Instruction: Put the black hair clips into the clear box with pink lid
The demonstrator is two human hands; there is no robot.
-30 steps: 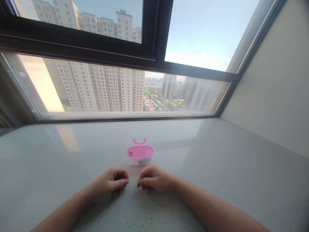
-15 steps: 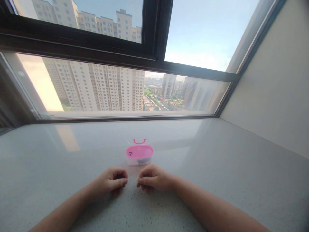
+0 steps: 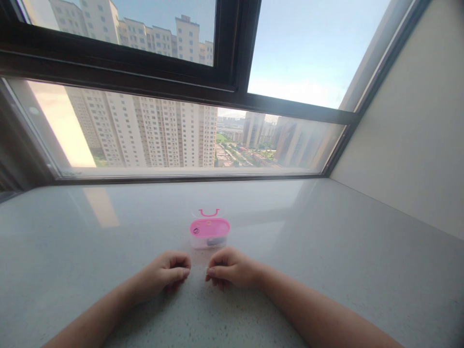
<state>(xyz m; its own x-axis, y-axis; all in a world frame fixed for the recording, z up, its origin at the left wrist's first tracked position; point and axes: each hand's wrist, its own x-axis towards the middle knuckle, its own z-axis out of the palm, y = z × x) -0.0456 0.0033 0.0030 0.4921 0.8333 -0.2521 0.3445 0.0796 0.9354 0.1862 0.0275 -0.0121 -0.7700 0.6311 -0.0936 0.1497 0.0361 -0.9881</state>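
Note:
My left hand (image 3: 174, 268) rests on the pale speckled sill with its fingers curled in and the thumb close against the index finger. Facing it across a small gap, my right hand (image 3: 222, 269) is curled the same way, thumb and fingertips together. I see nothing in either hand. Just beyond them stands a small oval clear plastic box (image 3: 197, 241) with a pink lid (image 3: 217, 226). A dark object (image 3: 216, 240) shows through its front wall. On the lid is a small dark ring mark, and a pink handle (image 3: 209, 214) stands up behind. Neither hand touches the box.
The speckled white sill (image 3: 344, 251) spreads around the box and both arms. A dark window frame (image 3: 188, 180) bounds it at the back, with tall buildings outside. On the right rises a plain pale wall (image 3: 406, 145).
My left hand has shifted very slightly to the left. The box and my right hand stay where they were.

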